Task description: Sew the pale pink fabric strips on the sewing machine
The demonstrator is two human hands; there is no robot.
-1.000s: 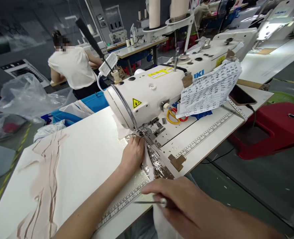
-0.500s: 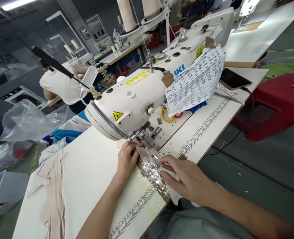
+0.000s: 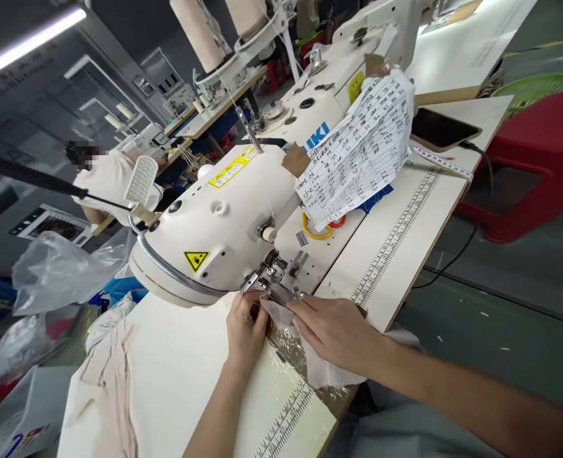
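Observation:
A white sewing machine point(image 3: 214, 222) stands on the table, its metal presser foot and needle area point(image 3: 271, 277) just ahead of my hands. My left hand point(image 3: 247, 327) is closed at the left of the presser foot, thumb and fingers pinching the edge of a pale, thin fabric piece point(image 3: 326, 369). My right hand point(image 3: 333, 327) also grips this fabric, its fingertips close to the foot on the right side. The fabric's loose end hangs below my right palm toward the table edge. Fingertips of my left hand are partly hidden under the machine head.
Pale pink fabric strips point(image 3: 112, 388) lie on the left of the table point(image 3: 180, 369). A handwritten paper point(image 3: 357, 152) is taped to the machine; yellow-handled scissors point(image 3: 317, 232) lie behind it. A phone point(image 3: 443, 129) sits right, beside a red stool point(image 3: 539, 165). Another person point(image 3: 114, 181) sits far left.
My right hand has moved forward and left, nearer the presser foot. A brownish item seen in its grip earlier no longer shows. The camera view has shifted.

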